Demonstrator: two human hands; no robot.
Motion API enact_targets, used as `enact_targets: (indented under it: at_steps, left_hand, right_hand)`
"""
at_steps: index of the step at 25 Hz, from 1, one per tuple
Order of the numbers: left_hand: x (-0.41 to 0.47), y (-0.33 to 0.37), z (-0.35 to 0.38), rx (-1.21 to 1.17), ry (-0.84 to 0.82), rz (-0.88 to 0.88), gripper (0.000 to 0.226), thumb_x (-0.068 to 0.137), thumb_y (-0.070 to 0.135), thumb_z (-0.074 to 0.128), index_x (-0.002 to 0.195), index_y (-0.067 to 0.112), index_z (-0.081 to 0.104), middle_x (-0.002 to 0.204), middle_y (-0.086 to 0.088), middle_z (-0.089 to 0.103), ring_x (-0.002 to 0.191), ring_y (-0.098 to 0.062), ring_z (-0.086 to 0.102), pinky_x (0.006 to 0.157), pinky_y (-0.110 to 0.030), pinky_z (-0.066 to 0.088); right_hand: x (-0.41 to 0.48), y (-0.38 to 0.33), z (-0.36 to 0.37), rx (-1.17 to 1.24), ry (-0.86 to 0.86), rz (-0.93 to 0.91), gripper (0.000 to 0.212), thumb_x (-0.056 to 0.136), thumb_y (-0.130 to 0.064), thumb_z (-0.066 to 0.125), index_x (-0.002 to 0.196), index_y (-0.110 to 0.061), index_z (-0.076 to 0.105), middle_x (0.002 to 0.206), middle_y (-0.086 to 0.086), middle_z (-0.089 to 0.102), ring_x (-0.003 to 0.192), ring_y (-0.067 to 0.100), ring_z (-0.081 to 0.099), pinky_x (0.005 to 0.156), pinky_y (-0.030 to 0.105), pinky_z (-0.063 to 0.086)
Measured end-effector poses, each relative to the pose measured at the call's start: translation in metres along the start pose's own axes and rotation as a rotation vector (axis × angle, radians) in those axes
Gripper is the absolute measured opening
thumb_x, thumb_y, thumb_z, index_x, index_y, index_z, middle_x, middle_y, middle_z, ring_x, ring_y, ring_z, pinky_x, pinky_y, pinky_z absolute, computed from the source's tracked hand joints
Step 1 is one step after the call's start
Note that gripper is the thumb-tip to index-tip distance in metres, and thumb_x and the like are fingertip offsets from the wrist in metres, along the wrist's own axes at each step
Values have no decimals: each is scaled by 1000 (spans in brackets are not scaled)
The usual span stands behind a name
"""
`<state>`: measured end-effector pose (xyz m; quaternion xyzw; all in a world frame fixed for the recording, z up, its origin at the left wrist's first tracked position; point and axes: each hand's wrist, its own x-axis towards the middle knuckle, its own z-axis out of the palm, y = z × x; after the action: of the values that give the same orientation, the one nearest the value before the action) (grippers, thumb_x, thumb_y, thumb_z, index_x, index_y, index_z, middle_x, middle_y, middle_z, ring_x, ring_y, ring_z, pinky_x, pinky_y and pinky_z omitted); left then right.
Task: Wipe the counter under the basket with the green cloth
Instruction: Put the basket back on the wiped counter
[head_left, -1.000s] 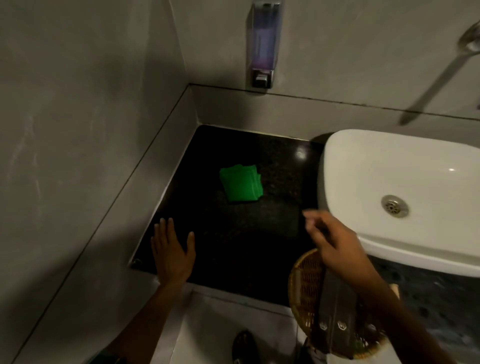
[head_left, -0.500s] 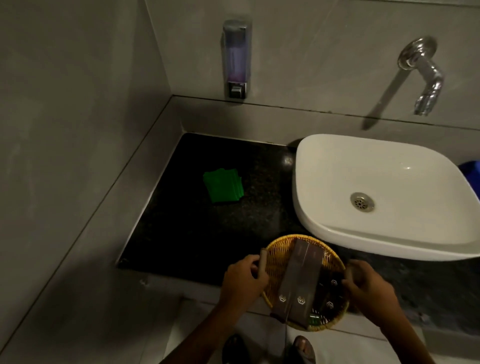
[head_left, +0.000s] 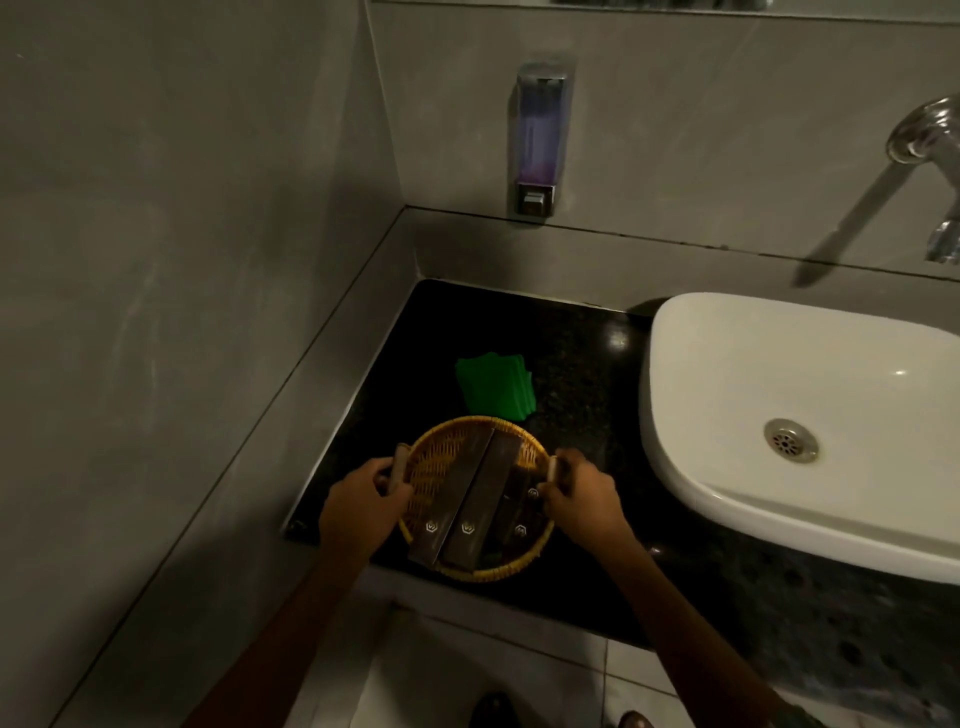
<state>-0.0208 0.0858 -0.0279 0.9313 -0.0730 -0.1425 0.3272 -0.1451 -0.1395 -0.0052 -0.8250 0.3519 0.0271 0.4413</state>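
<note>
The black counter (head_left: 582, 395) fills the frame's middle, a white sink (head_left: 769, 395) at right. At lower centre the woven basket (head_left: 441, 467) holds dark flat boxes (head_left: 480, 506) with small hexagon logos, seemingly wordless. The green cloth (head_left: 496, 384) lies just above it. Left hand (head_left: 361, 506) and right hand (head_left: 582, 501) curl closed on its side handles.

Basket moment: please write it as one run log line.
left hand: grips basket handle | right hand: grips other handle | basket: over counter | green cloth: lies behind, untouched
</note>
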Motion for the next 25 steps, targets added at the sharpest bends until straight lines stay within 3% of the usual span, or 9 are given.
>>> enact_targets:
  at_steps: [3,6,8,10,13,17,20,22,25]
  left_hand:
    - [6,-6,-4,31,-40,-77,46,83,35,66,126,18,59,109,-8,71,91,-20,63,77,-34,51]
    - [21,3,-7,192,27,-21,53,83,47,59,128,21,54,116,-9,66,108,-28,60,88,-44,51]
    - [44,30,-7,167,70,79,52,81,45,60,128,22,54,119,-7,64,108,-26,60,90,-44,51]
    - [78,65,7,142,-18,145,47,83,42,61,126,21,57,120,-5,66,105,-24,63,94,-42,49]
    - [125,105,42,230,-215,85,53,86,44,59,127,11,55,127,-12,63,114,-30,60,99,-41,46]
    - [155,117,76,-17,-212,-177,55,78,29,74,122,1,55,124,-21,61,111,-38,60,86,-39,53]
    - [162,122,83,-424,-252,-327,54,74,10,77,121,-5,56,121,-25,63,106,-39,62,88,-48,56]
    - [160,134,78,-557,-337,-338,47,74,5,74,117,-6,60,113,-21,66,97,-35,66,81,-44,58]
    - [144,157,58,-625,-423,-290,38,75,12,71,111,1,65,95,-10,68,80,-23,65,67,-31,56]
  right_hand:
    - [10,0,16,4,-66,32,47,86,-20,66,128,-14,46,108,12,65,89,23,66,78,38,59]
    - [25,8,4,-39,-38,-6,61,80,-41,71,129,-16,45,91,-5,65,75,11,63,58,13,52]
    - [53,4,-10,-43,73,9,54,79,-42,71,123,-16,53,93,1,68,86,19,66,69,20,53]
    - [94,-8,-13,19,96,56,36,83,-31,69,116,-16,61,101,9,70,99,26,66,79,27,50]
    - [144,-26,3,-20,-102,77,38,89,-22,59,127,-14,55,122,13,63,109,27,61,84,28,48]
    - [177,-20,20,32,-152,124,46,88,-11,49,134,-12,48,130,16,56,112,32,58,77,26,44]
    - [178,-11,23,246,-121,210,45,90,-8,48,135,-11,46,118,11,59,99,27,60,83,39,52]
    - [170,-11,18,412,-101,236,43,92,-13,53,135,-11,46,111,7,58,93,20,58,82,41,55]
    - [148,-19,1,607,-110,210,47,92,-28,59,133,-15,43,126,10,57,105,20,59,69,26,55]
